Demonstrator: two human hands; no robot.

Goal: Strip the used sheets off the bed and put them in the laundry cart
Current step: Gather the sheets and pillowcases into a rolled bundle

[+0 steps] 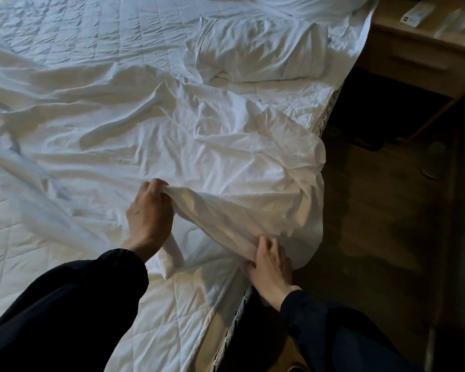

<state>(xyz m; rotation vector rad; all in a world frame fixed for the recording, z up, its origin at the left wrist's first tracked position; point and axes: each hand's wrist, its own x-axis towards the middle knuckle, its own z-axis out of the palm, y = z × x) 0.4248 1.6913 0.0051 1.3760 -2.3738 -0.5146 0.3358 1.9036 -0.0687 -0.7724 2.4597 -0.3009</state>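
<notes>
Left hand grasping a bunched fold of white sheet, right hand gripping the sheet's edge at the mattress side, sheet spread rumpled beyond both hands, stretched taut between them

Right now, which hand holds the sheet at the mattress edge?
The right hand; it pinches the white sheet at the mattress edge, while the left hand grips a fold further in.
</notes>
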